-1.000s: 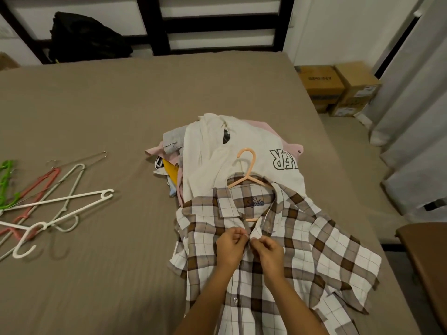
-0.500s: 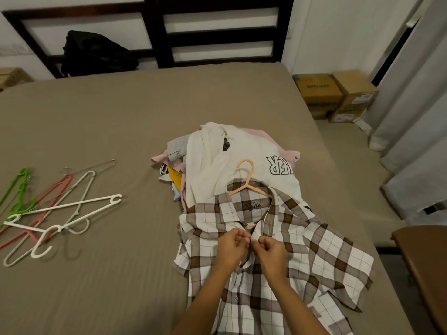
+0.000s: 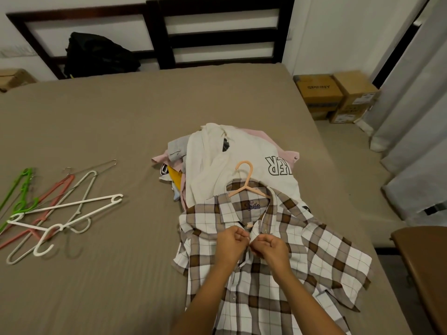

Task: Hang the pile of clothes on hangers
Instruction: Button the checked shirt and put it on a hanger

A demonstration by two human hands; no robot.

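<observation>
A brown and white plaid shirt (image 3: 302, 250) lies spread on the bed with a peach hanger (image 3: 246, 180) inside its collar, the hook pointing away from me. My left hand (image 3: 231, 243) pinches the left edge of the shirt's front just below the collar. My right hand (image 3: 272, 247) pinches the right edge beside it, the two hands almost touching. Behind the shirt lies a pile of clothes (image 3: 217, 165), topped by a cream top with black letters. Several loose hangers (image 3: 55, 209), white, pink, green and wire, lie on the bed at the left.
The tan bed (image 3: 121, 117) has a dark headboard (image 3: 217, 32) with a black bag (image 3: 96, 54) against it. Cardboard boxes (image 3: 336, 95) stand on the floor at the right, near grey curtains (image 3: 416, 129). A brown seat (image 3: 423, 274) is at the bed's right corner.
The camera has tilted so the scene sits lower in view. Both hands stay at the shirt's front below the collar, their fingers shifting slightly.
</observation>
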